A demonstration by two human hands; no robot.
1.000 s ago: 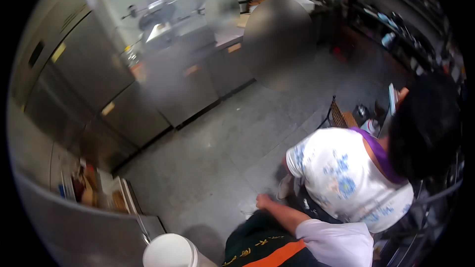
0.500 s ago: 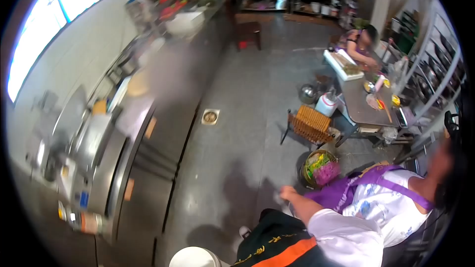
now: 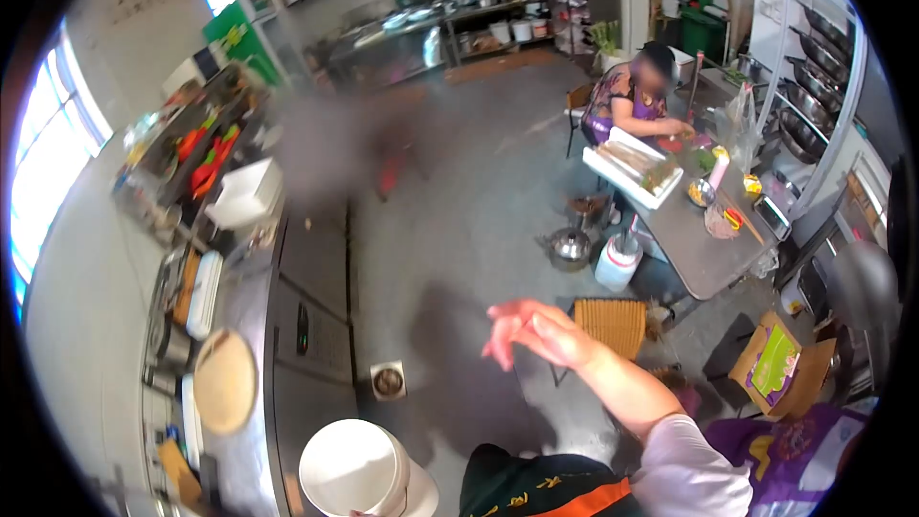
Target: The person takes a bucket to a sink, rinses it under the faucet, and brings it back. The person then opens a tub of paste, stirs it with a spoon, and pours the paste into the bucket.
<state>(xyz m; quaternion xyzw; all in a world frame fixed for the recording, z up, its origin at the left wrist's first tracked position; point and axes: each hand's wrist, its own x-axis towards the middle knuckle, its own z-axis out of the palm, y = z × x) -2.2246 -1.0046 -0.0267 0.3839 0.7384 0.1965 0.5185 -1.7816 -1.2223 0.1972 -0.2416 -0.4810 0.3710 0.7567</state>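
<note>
1. Steel tabletop [image 3: 241, 299]: its long front edge borders the floor.
2. White bucket [image 3: 352, 471]: open-topped, near that edge; only a sliver of the left hand [image 3: 360, 514] shows at its rim, so I cannot tell its grip.
3. Floor [image 3: 450, 230]: open beyond the drain [image 3: 388, 381].
4. Right hand [image 3: 536, 333]: fingers loosely curled, empty, in mid-air.
5. Wicker chair [image 3: 613, 325], grey tabletop [image 3: 697, 258]: these narrow the right side.

Round wooden board [image 3: 225, 381] on steel counter [image 3: 247, 311], white rectangular tub [image 3: 246, 193], square drain [image 3: 388, 381] in grey floor [image 3: 469, 201], woven chair [image 3: 611, 325], shiny metal pot [image 3: 570, 247], white tray [image 3: 620, 188] on dark counter [image 3: 704, 260].
</note>
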